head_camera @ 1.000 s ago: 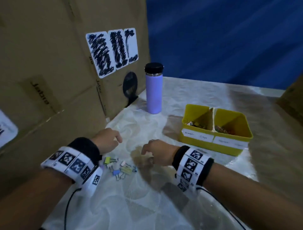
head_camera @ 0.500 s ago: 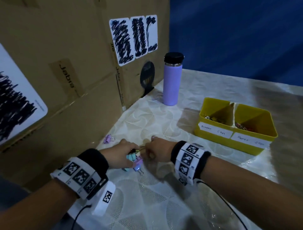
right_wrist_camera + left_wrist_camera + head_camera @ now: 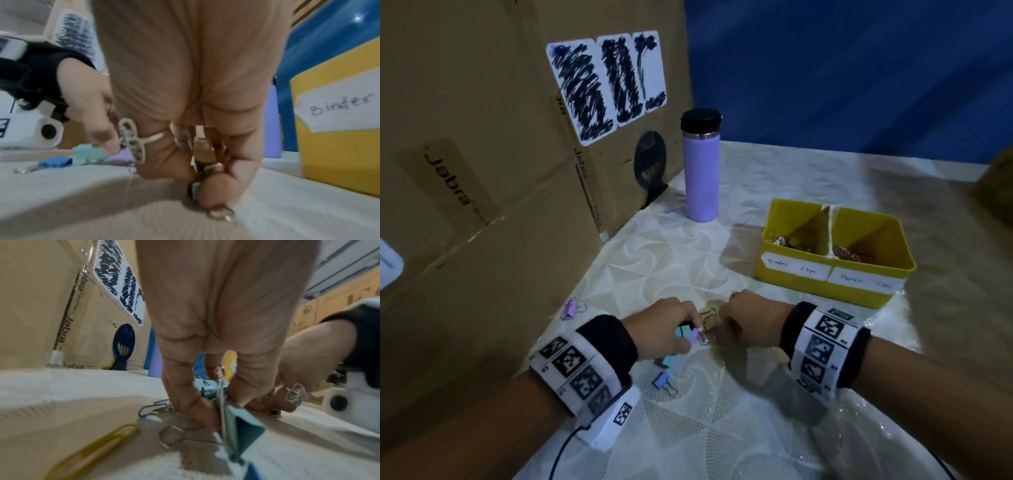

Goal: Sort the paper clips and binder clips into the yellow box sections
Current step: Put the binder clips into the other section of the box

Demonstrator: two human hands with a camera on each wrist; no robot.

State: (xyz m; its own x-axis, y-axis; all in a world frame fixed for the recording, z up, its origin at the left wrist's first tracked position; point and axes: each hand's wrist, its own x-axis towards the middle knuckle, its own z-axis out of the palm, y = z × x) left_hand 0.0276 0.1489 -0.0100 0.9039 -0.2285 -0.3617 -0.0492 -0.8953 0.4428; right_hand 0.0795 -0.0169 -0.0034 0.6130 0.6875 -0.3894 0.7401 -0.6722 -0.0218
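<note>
The yellow box (image 3: 784, 274) stands at the right, its sections labelled "Binder Clips" and "Paper Clips", both holding clips. My left hand (image 3: 693, 330) pinches teal binder clips (image 3: 211, 390) between thumb and fingers, low over the table. My right hand (image 3: 717, 325), right beside it and wearing a ring, pinches a gold-and-teal binder clip (image 3: 202, 155) whose wire handle (image 3: 220, 212) touches the cloth. Loose on the cloth lie a blue binder clip (image 3: 662, 380), a teal one (image 3: 671, 361), a purple one (image 3: 570, 308), a yellow paper clip (image 3: 92, 449) and a blue paper clip (image 3: 152, 407).
A purple bottle (image 3: 702, 164) with a black lid stands behind the box, near a large cardboard wall (image 3: 482, 171) along the left. A black round stand (image 3: 650, 164) leans at the wall's foot. A patterned white cloth (image 3: 722, 428) covers the table.
A second ago my hands were apart above the pile. They have since come together and now pinch clips. The view has swung a little to the left.
</note>
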